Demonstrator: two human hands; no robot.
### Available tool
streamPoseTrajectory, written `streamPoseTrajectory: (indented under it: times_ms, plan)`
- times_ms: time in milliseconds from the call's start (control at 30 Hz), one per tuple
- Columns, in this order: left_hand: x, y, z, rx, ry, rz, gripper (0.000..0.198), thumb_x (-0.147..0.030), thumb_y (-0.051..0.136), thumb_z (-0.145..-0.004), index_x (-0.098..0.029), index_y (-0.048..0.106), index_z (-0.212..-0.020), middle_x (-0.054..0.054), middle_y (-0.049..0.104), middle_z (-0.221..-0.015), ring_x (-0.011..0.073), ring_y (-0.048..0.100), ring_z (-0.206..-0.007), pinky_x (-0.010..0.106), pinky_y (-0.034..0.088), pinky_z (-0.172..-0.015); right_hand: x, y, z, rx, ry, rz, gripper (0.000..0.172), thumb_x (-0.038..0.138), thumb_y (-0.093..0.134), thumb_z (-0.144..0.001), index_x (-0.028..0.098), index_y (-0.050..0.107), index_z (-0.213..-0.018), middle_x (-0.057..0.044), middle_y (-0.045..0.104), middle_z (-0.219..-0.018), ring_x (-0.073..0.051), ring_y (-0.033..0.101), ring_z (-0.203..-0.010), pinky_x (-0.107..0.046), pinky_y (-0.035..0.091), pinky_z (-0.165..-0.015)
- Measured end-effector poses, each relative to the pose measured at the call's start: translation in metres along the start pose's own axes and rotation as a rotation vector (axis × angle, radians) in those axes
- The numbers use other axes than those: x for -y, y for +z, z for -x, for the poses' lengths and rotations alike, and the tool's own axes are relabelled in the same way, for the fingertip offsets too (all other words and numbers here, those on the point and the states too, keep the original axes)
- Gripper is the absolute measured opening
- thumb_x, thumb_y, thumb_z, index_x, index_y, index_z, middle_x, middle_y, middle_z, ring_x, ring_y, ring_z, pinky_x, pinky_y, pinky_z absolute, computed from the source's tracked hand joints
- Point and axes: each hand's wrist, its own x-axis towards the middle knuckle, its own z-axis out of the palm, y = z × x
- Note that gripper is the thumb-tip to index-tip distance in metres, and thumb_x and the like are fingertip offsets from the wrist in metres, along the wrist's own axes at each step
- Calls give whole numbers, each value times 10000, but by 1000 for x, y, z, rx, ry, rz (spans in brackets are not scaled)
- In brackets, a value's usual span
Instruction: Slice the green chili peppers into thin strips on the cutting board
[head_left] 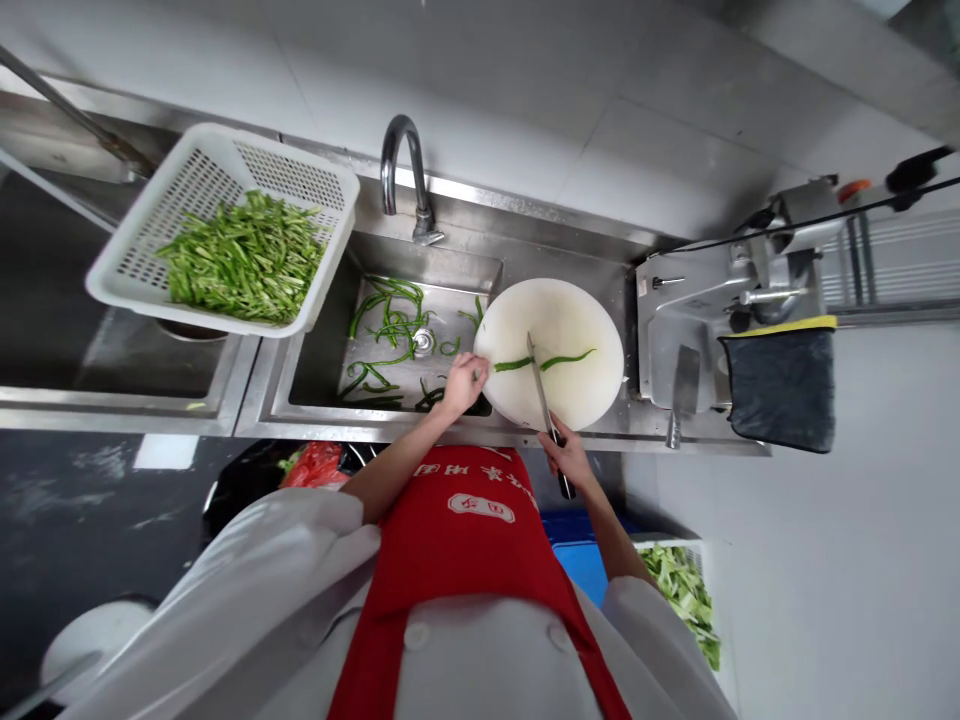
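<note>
My right hand [568, 458] grips the black handle of a kitchen knife [543, 388]. The blade lies across a long green chili pepper, between a left piece [512, 365] and a right piece [568, 358]. Both pieces rest on a round white cutting board [559, 305]. At the board's left edge, my left hand [465, 382] is closed with fingertips pinched, close by the left piece's end. What the fingertips hold, if anything, is too small to make out. More long green peppers [396, 325] lie scattered in the steel sink [457, 270] to the left.
A white plastic basket [221, 318] of sliced green vegetable straddles the sink's left side. Behind the sink rises a curved faucet [401, 135]. To the board's right lie a cleaver [684, 385] and a slicing machine [780, 285]. Cut greens [686, 590] fill a crate below right.
</note>
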Motion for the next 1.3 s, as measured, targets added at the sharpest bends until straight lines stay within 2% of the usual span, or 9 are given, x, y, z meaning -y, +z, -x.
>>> streamPoseTrajectory:
  times_ms: [67, 133, 267, 333, 500, 733, 867, 1000, 1300]
  plan:
    - [-16, 24, -16, 74, 55, -89, 236, -284, 543, -961, -200, 717, -1096, 97, 635, -1072, 251, 536, -1070, 418, 454, -999, -3, -16, -2, 141, 21, -102, 836, 544, 684, -788, 144, 446, -1481, 142, 414, -484, -89, 353, -374, -212, 355, -410]
    - [-20, 41, -26, 120, 74, -163, 235, -259, 562, -949, -215, 725, -1112, 104, 618, -1089, 274, 505, -1094, 448, 434, -990, -7, -31, -8, 210, 23, -117, 761, 523, 660, -797, 169, 459, -1440, 139, 440, -524, -82, 369, -385, -202, 348, -412]
    - [-5, 48, -29, 145, 193, -245, 290, -184, 501, -958, -255, 731, -1120, 82, 579, -1169, 266, 487, -1111, 443, 439, -961, -13, -56, -24, 145, -50, 190, 361, 459, 552, -886, 185, 595, -1118, 82, 510, -570, -114, 458, -445, -220, 360, -458]
    - [-2, 49, -26, 184, 293, -221, 323, -180, 454, -978, -245, 710, -1165, 77, 576, -1144, 237, 510, -1070, 403, 467, -936, -13, -62, -30, 80, -107, 456, 272, 430, 472, -958, 192, 587, -1023, 37, 563, -637, -134, 508, -527, -229, 353, -513]
    - [-18, 65, -19, 187, 387, -183, 282, -260, 465, -999, -200, 674, -1178, 88, 606, -1090, 226, 534, -1044, 396, 472, -972, -3, -63, -33, 74, -140, 994, 308, 377, 333, -1068, 173, 560, -1108, -38, 651, -790, -178, 617, -719, -251, 330, -639]
    - [-25, 76, -20, 162, 392, -231, 257, -263, 450, -1009, -190, 687, -1076, 92, 617, -1040, 229, 533, -1015, 401, 477, -928, 14, -69, -21, 186, -201, 1275, 344, 311, 217, -1090, 162, 491, -1234, -104, 700, -886, -223, 695, -833, -277, 406, -714]
    - [-23, 79, -21, 171, 387, -229, 264, -269, 445, -1012, -197, 685, -1096, 94, 630, -1043, 230, 527, -1003, 400, 474, -910, 25, -60, -28, 218, -186, 1339, 337, 270, 226, -1083, 149, 445, -1309, -128, 713, -947, -226, 706, -873, -274, 431, -736]
    - [-20, 82, -19, 147, 373, -206, 272, -294, 443, -1022, -211, 684, -1118, 90, 639, -1073, 227, 528, -1027, 389, 461, -913, 37, -49, -45, 228, -142, 1338, 366, 297, 198, -1087, 145, 484, -1258, -144, 716, -975, -231, 700, -907, -280, 440, -759]
    - [-15, 85, -15, 121, 337, -246, 307, -301, 427, -1030, -197, 691, -1145, 103, 666, -1127, 237, 528, -1040, 403, 446, -891, 42, -45, -54, 219, -190, 1287, 394, 333, 202, -1088, 139, 515, -1229, -137, 713, -924, -242, 687, -849, -301, 419, -734]
